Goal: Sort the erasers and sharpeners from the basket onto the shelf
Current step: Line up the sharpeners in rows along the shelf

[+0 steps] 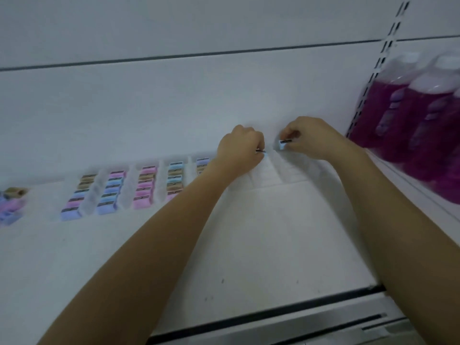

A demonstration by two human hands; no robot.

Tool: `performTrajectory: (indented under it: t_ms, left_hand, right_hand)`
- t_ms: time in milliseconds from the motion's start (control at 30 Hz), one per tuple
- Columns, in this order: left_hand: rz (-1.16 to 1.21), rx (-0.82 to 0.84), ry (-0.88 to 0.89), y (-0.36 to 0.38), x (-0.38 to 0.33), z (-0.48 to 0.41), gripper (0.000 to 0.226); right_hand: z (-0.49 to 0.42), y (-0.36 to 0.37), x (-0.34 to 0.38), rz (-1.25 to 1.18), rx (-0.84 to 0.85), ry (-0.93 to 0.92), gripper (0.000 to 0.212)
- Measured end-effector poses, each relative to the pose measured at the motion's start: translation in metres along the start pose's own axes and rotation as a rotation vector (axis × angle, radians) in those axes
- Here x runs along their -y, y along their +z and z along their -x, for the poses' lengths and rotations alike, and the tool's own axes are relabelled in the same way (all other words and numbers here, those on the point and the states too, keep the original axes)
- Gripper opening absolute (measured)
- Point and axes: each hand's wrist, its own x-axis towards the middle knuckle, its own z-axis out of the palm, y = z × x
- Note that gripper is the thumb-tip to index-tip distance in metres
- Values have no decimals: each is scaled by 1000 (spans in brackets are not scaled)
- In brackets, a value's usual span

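Several sharpener rows (119, 190) were already shelved; another sharpener (283, 143) was pinched by the right hand (308, 138), a small piece (260, 151) by the left hand (240, 148).

Clear plastic bottles of magenta liquid (423, 115) are standing packed together at the far right, their white caps blurring. A slotted metal upright (380, 61) is running up just left of them. A thin dark seam (174, 56) is crossing the white back panel (174, 26).

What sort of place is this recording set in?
Most likely a shop aisle: a white display shelf with a slotted upright, small sharpeners laid out in neat rows, and identical bottles of purple liquid stocked alongside.
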Motion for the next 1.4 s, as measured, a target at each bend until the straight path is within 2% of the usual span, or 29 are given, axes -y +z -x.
performTrajectory:
  t_ms: [200,367,533,1233,1400]
  left_hand:
    - [-123,-21,-64,4,-9,0,18]
    - [-109,-10,-38,6,-6,10,33]
    - [-136,31,-24,7,-4,21,42]
    - [-84,32,-13,6,-2,24,37]
    - [-51,-25,2,1,2,22,36]
  right_hand:
    - [4,10,-4,29,44,7,7]
    - [5,11,-6,62,10,18,20]
    - [7,13,-8,37,9,13,22]
    - [11,9,-3,3,36,48,25]
    - [12,5,-3,-40,-52,62,30]
